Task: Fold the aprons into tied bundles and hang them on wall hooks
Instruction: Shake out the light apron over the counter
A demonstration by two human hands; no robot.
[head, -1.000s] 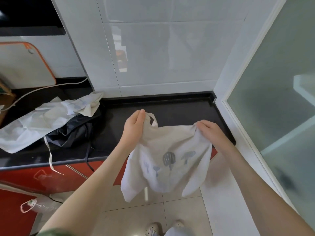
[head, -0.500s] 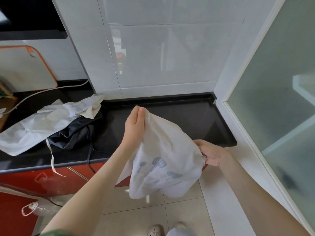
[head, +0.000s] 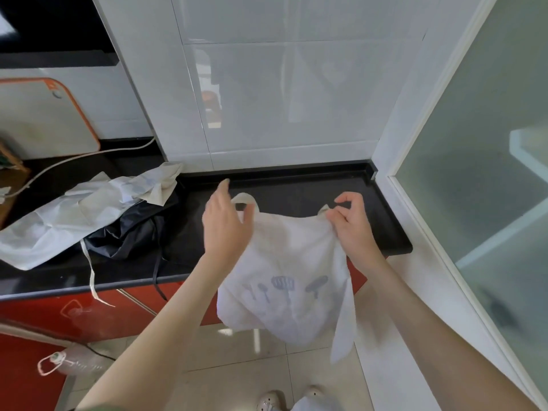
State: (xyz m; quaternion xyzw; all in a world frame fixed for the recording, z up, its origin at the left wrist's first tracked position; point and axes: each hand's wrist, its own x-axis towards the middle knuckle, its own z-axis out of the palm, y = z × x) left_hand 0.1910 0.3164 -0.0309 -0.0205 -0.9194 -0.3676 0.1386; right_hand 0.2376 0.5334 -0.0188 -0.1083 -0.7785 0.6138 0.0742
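the white printed apron hangs below both grips, its top edge running left to right above the near edge of the black countertop. the left hand clutches the left corner. the right hand pinches the right corner.

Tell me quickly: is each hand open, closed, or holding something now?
Left hand: holding the white apron by its top edge.
Right hand: pinching the apron's other top corner.

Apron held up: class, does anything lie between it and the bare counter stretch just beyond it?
Nothing visible does. The apron hangs before the bare right part of the counter; the other aprons lie heaped further left.
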